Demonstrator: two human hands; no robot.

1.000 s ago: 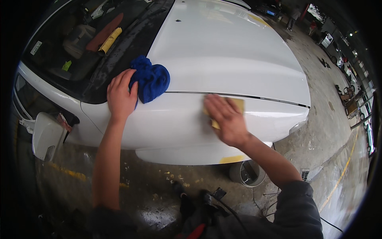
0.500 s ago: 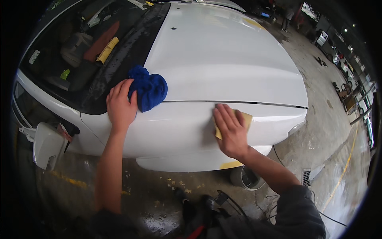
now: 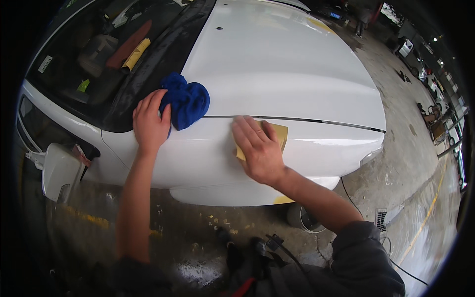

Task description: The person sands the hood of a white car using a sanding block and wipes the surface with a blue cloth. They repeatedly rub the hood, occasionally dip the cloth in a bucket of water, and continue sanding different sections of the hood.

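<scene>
Right hand [image 3: 260, 153] flat, fingers extended together over yellow sheet [image 3: 280, 137], not curled round it; sheet lies on white fender [image 3: 198, 161], just near side of the seam with the hood [image 3: 292, 74]. Left hand [image 3: 151, 126] rests against left side of crumpled blue cloth [image 3: 190, 105], fingers slightly bent; cannot tell if it grips. Cloth sits left of sheet, by windshield [image 3: 74, 106] corner. Side mirror [image 3: 60, 171] far left. Bucket [image 3: 297, 218] on floor [image 3: 361, 198], near side of car, partly behind right forearm.

Cloth [image 3: 185, 104] left of sheet [image 3: 281, 135]
</scene>
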